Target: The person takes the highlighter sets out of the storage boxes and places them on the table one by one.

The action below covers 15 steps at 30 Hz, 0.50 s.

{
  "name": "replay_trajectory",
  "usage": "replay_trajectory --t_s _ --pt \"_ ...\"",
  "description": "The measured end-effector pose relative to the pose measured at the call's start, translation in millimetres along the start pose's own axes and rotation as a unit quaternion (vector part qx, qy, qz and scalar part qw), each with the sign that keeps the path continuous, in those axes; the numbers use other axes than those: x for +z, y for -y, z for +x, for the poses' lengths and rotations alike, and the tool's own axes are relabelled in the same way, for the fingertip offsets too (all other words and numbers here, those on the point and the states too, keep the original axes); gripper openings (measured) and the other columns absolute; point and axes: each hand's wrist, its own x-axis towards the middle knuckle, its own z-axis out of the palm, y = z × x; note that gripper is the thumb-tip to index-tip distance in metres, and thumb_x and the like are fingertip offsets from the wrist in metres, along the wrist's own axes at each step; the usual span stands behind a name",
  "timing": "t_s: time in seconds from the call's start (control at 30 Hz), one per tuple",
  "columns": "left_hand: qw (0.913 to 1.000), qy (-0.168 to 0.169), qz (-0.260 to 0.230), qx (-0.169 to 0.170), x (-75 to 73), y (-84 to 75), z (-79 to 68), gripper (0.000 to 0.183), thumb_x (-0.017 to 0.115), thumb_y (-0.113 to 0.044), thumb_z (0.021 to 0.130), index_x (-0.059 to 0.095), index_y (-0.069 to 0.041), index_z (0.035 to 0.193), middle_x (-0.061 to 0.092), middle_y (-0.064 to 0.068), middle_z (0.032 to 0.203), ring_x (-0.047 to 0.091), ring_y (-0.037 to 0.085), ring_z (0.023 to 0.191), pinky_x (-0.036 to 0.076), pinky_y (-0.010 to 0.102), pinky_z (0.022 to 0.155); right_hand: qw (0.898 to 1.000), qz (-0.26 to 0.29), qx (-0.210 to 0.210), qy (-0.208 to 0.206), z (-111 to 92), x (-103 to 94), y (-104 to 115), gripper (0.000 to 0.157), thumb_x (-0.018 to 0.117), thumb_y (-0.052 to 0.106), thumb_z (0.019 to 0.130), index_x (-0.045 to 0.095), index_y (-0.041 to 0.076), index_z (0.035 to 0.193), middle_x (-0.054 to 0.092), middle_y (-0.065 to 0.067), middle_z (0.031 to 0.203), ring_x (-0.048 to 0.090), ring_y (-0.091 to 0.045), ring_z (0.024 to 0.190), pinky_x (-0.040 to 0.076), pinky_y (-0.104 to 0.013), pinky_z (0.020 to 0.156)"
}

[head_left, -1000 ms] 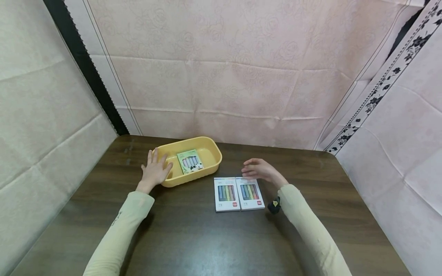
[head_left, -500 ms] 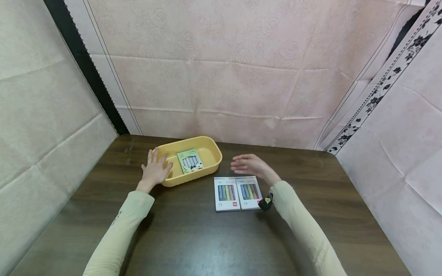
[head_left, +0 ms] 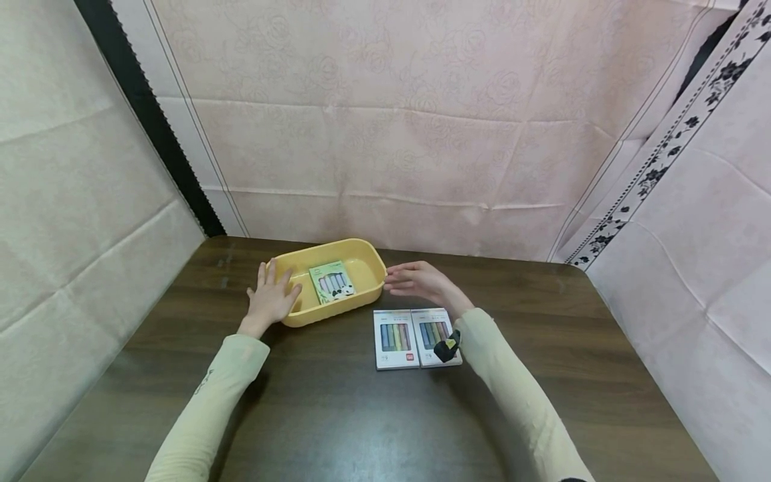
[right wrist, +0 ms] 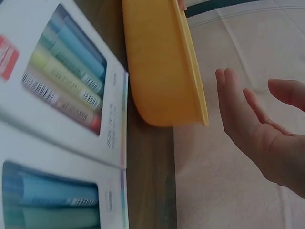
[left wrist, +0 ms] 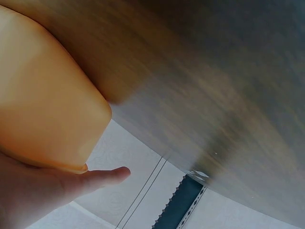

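Observation:
A yellow plastic basin (head_left: 361,268) stands on the dark wooden table, with a green box of markers (head_left: 332,282) lying inside it. My left hand (head_left: 269,301) rests on the basin's left end, fingers spread over the rim. In the left wrist view the thumb (left wrist: 102,179) lies straight along the rim. At the opposite end, my right hand (head_left: 421,280) is held close to the basin's right wall with its fingers extended. The right wrist view shows a gap between those fingers (right wrist: 233,100) and the yellow rim. Nothing is in the right hand.
Two white boxes of highlighters (head_left: 395,339) lie side by side in front of the basin, the right one partly covered by a black wrist device (head_left: 446,348). Behind the table (head_left: 337,415) hangs a pale patterned cloth (head_left: 385,154); more cloth covers both sides.
My right hand has moved left and slightly away from me, from above the right white box to the basin's right end. The left hand and the basin look unchanged.

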Motion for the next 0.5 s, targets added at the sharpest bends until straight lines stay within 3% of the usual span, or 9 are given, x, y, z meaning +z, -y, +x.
replay_trajectory --t_s 0.5 --pt "1.0 0.001 0.003 0.001 -1.1 -0.6 -1.5 0.062 0.025 -0.051 0.093 0.023 -0.012 0.142 -0.009 0.019 0.149 -0.014 0.039 0.135 0.012 0.076 0.091 1.0 0.027 0.003 -0.002 14 21.4 4 0.039 0.044 0.008 0.093 0.039 -0.006 0.129 0.045 -0.025 0.131 0.049 -0.034 0.117 0.038 -0.04 0.099"
